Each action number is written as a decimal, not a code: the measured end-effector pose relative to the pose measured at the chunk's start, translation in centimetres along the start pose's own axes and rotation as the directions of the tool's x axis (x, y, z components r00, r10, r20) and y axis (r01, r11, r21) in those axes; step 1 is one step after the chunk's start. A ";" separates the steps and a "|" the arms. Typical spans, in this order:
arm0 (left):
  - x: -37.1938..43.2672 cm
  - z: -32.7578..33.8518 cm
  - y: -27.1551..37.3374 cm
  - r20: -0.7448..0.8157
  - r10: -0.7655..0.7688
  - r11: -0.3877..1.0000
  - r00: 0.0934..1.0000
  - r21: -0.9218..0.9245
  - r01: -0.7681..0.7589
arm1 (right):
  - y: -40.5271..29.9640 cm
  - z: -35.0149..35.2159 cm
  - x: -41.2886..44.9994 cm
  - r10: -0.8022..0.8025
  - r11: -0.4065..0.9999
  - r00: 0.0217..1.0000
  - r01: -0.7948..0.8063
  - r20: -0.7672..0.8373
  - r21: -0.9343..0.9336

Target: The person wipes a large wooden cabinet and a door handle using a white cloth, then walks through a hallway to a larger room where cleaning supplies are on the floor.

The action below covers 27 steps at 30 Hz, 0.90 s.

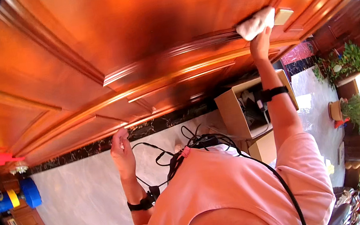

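My right hand (261, 45) reaches up and presses a folded white cloth (256, 25) against wood wall paneling (166, 14) with a glossy reddish-brown finish. The cloth lies at the right end of a raised molding (188, 46), right beside a pale switch plate (283, 16). Lower down on the left, my left hand (122, 151) hangs in front of the panel's base with its fingers loosely curled. Nothing shows in it. Black straps circle both wrists or forearms.
An open cardboard box (232, 113) holding dark items stands against the wall under my right arm. Black cables (201, 140) bunch at my waist. Blue dumbbell-like equipment (30, 193) is at far left on the pale floor (85, 201). Potted plants (336, 110) line the right side.
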<state>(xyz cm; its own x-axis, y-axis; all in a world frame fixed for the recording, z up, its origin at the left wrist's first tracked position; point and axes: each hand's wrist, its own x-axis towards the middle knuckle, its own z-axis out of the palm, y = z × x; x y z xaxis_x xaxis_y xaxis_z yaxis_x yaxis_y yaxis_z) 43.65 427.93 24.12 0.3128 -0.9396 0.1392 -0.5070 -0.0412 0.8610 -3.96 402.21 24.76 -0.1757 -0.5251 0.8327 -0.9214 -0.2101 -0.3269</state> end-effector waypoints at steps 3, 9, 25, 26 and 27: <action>-1.4 -1.4 0.8 0.000 -0.046 0.998 0.999 0.038 0.046 | 0.0 1.2 -4.7 0.091 0.995 0.987 -0.094 0.135 0.020; -3.4 -3.4 0.9 -0.029 -0.128 0.989 0.991 0.063 0.130 | -15.7 2.7 -8.2 0.183 0.484 0.796 -0.584 0.577 0.652; -2.0 -4.0 2.6 0.016 -0.103 0.987 0.995 0.123 0.100 | -24.1 4.6 -7.8 -0.479 0.818 0.751 0.193 0.455 0.542; -1.6 -3.8 2.5 0.022 -0.102 0.988 0.995 0.119 0.098 | -21.4 4.8 -7.9 -0.359 0.798 0.794 -0.012 0.490 0.603; -1.3 -3.6 2.2 0.045 -0.089 0.989 0.995 0.120 0.083 | -19.1 4.2 -7.7 -0.295 0.818 0.831 -0.037 0.472 0.575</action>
<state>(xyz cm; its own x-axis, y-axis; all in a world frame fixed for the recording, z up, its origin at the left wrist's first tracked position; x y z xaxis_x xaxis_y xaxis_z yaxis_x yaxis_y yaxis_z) 45.02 430.31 27.59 0.3201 -0.9465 0.0402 -0.5721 -0.1594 0.8045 16.41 406.77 22.71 0.2891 -0.7637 0.5773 -0.5477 -0.6265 -0.5546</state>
